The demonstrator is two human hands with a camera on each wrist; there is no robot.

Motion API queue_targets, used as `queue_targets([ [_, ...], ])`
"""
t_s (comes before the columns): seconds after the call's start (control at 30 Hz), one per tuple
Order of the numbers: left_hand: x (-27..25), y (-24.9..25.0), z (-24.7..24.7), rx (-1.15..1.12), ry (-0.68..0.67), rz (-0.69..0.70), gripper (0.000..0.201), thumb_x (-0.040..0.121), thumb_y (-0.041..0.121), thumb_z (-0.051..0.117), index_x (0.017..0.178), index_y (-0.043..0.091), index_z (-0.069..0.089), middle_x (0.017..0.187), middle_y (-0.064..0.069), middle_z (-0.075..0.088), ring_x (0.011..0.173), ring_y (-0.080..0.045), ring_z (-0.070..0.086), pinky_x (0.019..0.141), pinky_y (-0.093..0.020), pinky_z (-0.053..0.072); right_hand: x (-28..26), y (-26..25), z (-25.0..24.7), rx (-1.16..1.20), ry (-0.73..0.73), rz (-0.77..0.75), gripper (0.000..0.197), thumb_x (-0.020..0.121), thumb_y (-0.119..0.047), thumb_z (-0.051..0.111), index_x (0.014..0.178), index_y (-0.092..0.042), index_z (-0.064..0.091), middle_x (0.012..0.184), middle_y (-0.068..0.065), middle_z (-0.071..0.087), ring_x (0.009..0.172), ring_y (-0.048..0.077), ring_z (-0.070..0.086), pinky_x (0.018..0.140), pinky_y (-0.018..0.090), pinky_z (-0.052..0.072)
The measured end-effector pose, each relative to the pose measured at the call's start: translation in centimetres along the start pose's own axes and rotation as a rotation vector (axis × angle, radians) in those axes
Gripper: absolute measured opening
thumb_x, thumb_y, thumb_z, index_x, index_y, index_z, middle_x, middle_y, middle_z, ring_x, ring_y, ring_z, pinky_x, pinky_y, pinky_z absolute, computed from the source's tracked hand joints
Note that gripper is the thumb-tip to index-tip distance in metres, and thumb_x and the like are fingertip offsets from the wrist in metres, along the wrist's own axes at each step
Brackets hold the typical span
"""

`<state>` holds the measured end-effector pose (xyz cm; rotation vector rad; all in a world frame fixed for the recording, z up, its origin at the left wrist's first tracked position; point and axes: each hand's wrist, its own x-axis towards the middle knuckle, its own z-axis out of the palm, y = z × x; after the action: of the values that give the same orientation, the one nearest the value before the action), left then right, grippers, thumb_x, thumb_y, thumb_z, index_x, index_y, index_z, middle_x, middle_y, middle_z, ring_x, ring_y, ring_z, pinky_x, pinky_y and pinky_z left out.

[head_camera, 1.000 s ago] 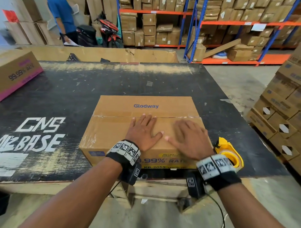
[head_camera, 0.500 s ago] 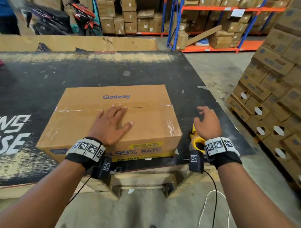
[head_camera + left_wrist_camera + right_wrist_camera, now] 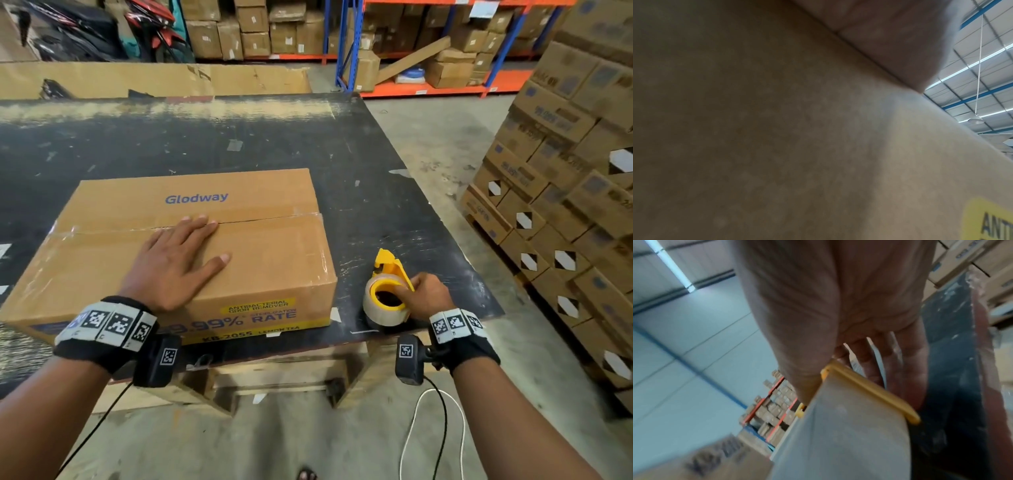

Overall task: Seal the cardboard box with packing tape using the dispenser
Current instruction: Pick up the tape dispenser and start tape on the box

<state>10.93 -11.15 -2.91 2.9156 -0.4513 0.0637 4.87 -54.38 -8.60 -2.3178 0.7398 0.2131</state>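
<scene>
A brown cardboard box (image 3: 267,260) marked "Glodway" lies on the black table (image 3: 376,205), flaps closed, with clear tape at both ends of its centre seam. My left hand (image 3: 178,260) lies flat on the near flap, fingers straight, tips at the seam. In the left wrist view the box (image 3: 777,146) fills the picture under my palm. Right of the box stands a yellow tape dispenser (image 3: 388,274) with a clear tape roll. My right hand (image 3: 424,296) grips it, thumb in the roll's core. The right wrist view shows my fingers (image 3: 890,369) behind the dispenser (image 3: 869,389).
Stacked cartons on a pallet (image 3: 565,205) stand close on the right of the table. Blue and orange racks (image 3: 428,41) full of boxes line the back. A long flattened carton (image 3: 154,80) lies along the table's far edge, with motorbikes (image 3: 102,31) behind it.
My right hand left the box top, reached right past the box and took hold of the tape dispenser. My left hand stayed flat on the box. The head view swung to the right.
</scene>
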Motion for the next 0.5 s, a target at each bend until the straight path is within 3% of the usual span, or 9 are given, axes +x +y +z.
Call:
queue_targets([
  [0.1,0.0,0.1,-0.1,0.002,-0.005,-0.002,0.083,0.088,0.080,0.020,0.158,0.035,0.025,0.168,0.007,0.025,0.156,-0.016,0.020,0.126,-0.047,0.017,-0.5,0.8,-0.5,0.315,0.028,-0.051,0.029,0.081,-0.026,0.075,0.096,-0.006,0.061,0.092,0.007,0.067,0.092,0.026,0.066,0.080,0.041,0.052],
  [0.17,0.1,0.2,-0.2,0.000,-0.003,-0.007,0.083,0.088,0.080,0.020,0.158,0.035,0.026,0.168,0.008,0.026,0.156,-0.016,0.020,0.126,-0.047,0.017,-1.4,0.7,-0.9,0.557,0.017,-0.103,0.035,0.086,-0.013,0.073,0.114,-0.002,0.055,0.093,0.012,0.070,0.086,0.022,0.068,0.077,0.036,0.052],
  [0.27,0.0,0.2,-0.4,-0.002,-0.003,-0.008,0.084,0.087,0.080,0.020,0.158,0.035,0.026,0.168,0.008,0.027,0.156,-0.015,0.021,0.126,-0.046,0.018,-3.1,-1.2,-2.7,0.744,-0.009,-0.253,0.040,0.090,-0.006,0.070,0.122,-0.016,0.049,0.094,0.015,0.073,0.082,0.019,0.066,0.068,0.028,0.051],
  [0.37,-0.1,0.3,-0.4,-0.009,-0.009,-0.010,0.085,0.087,0.081,0.018,0.158,0.035,0.026,0.168,0.009,0.026,0.156,-0.015,0.020,0.126,-0.047,0.018,-3.6,-5.1,-4.9,0.776,-0.004,-0.490,0.049,0.089,-0.021,0.075,0.130,-0.023,0.047,0.097,0.012,0.077,0.083,0.018,0.069,0.068,0.033,0.054],
  [0.43,-0.2,0.2,-0.5,-0.017,-0.015,-0.011,0.086,0.086,0.083,0.015,0.158,0.036,0.024,0.168,0.009,0.025,0.156,-0.014,0.019,0.126,-0.047,0.018,-3.3,-9.0,-5.8,0.665,0.018,-0.674,0.058,0.084,-0.040,0.077,0.131,-0.025,0.047,0.101,0.009,0.077,0.087,0.021,0.073,0.074,0.040,0.055],
  [0.5,-0.2,0.2,-0.5,-0.025,-0.016,-0.008,0.088,0.086,0.085,0.012,0.159,0.036,0.023,0.168,0.009,0.025,0.156,-0.014,0.018,0.126,-0.048,0.018,-2.8,-13.6,-5.7,0.506,0.019,-0.825,0.063,0.080,-0.052,0.076,0.129,-0.027,0.046,0.102,0.003,0.076,0.091,0.022,0.073,0.077,0.040,0.056],
])
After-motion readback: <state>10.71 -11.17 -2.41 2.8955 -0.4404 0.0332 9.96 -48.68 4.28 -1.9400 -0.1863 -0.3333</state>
